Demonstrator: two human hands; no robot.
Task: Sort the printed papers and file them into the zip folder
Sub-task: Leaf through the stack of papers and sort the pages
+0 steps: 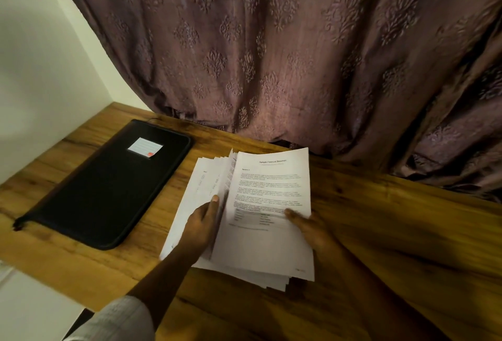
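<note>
The left hand [202,221] gripped the printed papers [271,248] from their left side. Its thumb [214,199] lay pressed on top of a lower sheet, and its fingers were tucked out of sight among the pages, parting the stack there. The right hand [312,229], somewhat blurred, held the right edge of the same stack. Its thumb lay across the top sheet near a printed table, and the rest of its fingers were hidden under the paper. The top sheet bore a heading that read as "Sample Financial Statement" over several blocks of text. Beneath it the other sheets fanned out to the left and at the near corner. Whether the stack rested on the worktop [394,232] or was raised slightly off it could not be told. A light sleeve [116,319] covered the left forearm near the bottom edge. To the left of the papers, and apart from them, the black zip folder [108,191] lay flat and closed on the wooden worktop. It sat at an angle, with a small white label card [145,147] marked with a red spot near its far end. A patterned mauve curtain [271,55] hung behind the worktop, and a pale wall [40,55] stood at the left.
</note>
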